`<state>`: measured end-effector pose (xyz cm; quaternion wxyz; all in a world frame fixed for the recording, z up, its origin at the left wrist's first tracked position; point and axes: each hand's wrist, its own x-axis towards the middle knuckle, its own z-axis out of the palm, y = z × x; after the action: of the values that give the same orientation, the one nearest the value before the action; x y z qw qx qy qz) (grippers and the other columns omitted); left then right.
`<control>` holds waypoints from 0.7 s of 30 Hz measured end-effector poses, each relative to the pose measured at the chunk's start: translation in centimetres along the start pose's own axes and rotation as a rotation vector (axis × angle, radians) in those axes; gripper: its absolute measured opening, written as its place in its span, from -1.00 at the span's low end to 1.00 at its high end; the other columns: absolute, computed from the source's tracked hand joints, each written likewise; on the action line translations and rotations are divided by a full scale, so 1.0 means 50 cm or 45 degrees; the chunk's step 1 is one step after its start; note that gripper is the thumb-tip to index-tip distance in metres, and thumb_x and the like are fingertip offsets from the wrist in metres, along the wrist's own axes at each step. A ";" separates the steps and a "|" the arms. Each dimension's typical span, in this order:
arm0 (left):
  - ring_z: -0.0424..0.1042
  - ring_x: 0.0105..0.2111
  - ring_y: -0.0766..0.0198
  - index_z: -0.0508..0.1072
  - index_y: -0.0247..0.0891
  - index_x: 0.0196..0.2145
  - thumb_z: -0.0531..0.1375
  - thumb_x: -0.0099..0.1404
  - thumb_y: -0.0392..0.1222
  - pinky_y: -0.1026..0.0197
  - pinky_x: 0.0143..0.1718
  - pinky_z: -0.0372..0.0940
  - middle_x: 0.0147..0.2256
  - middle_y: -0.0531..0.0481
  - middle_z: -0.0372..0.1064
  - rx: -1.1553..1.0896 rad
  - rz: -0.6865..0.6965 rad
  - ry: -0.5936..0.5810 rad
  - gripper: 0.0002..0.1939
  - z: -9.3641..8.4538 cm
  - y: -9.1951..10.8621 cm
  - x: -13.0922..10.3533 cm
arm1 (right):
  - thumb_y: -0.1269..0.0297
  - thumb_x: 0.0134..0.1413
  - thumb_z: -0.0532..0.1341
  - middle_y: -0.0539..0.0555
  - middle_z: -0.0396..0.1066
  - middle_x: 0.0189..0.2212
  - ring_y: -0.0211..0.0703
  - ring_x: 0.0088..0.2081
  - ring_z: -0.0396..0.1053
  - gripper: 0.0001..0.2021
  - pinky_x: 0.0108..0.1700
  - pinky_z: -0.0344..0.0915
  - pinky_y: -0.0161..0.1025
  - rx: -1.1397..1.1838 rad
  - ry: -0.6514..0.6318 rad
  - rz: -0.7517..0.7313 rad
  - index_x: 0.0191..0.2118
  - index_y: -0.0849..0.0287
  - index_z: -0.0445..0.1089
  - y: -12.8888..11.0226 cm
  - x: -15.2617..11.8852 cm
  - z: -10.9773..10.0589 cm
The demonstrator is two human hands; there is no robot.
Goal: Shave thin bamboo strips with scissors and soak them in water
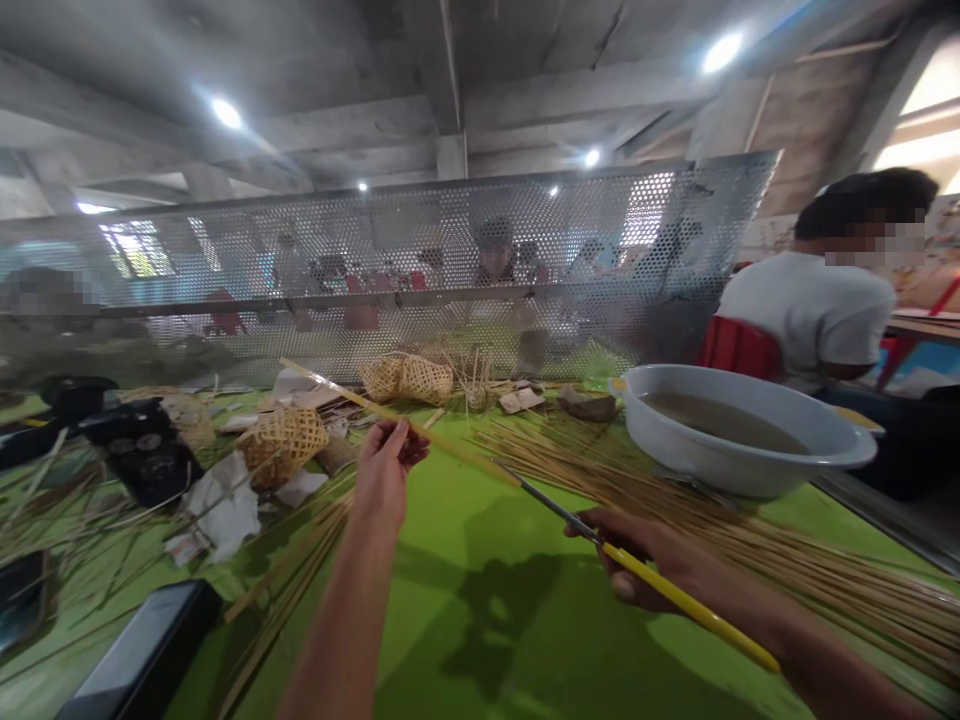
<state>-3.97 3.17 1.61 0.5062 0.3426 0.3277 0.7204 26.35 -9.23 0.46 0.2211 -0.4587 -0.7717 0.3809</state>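
Note:
My left hand is raised over the green table, its fingers pinched on a thin bamboo strip that slants from upper left to lower right. My right hand is closed round a tool with a yellow handle and a narrow grey metal shaft. The tip of the metal lies close to the lower right end of the strip; whether they touch I cannot tell. Both hands cast shadows on the table.
Bamboo strips lie at right, near a basin of murky water. Woven baskets, crumpled paper, a black device and a phone are at left. Behind stands a perforated metal screen; a person sits at right.

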 end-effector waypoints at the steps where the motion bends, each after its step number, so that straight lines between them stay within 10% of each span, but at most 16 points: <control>1: 0.41 -0.58 0.38 0.34 -0.26 -0.41 0.44 -0.13 -0.14 0.33 -0.50 0.33 -0.56 0.14 0.40 0.004 -0.002 -0.013 -0.61 0.001 -0.001 -0.001 | -0.21 0.08 0.13 -0.03 0.18 -0.40 -0.22 -0.41 0.10 -0.48 -0.41 0.10 -0.32 -0.004 -0.003 0.004 -0.03 0.11 0.27 0.002 0.000 0.001; 21: 0.42 -0.57 0.37 0.32 -0.25 -0.42 0.43 -0.12 -0.10 0.33 -0.50 0.33 -0.55 0.15 0.39 0.065 -0.036 -0.058 -0.60 0.012 -0.009 -0.009 | -0.24 0.03 0.15 0.02 0.33 -0.34 -0.17 -0.37 0.21 -0.38 -0.38 0.14 -0.30 -0.034 0.032 0.013 0.08 0.11 0.29 -0.006 0.002 0.002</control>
<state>-3.14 2.92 1.47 0.5148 0.3669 0.3392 0.6967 26.06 -9.28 0.65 0.2225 -0.4704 -0.7715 0.3660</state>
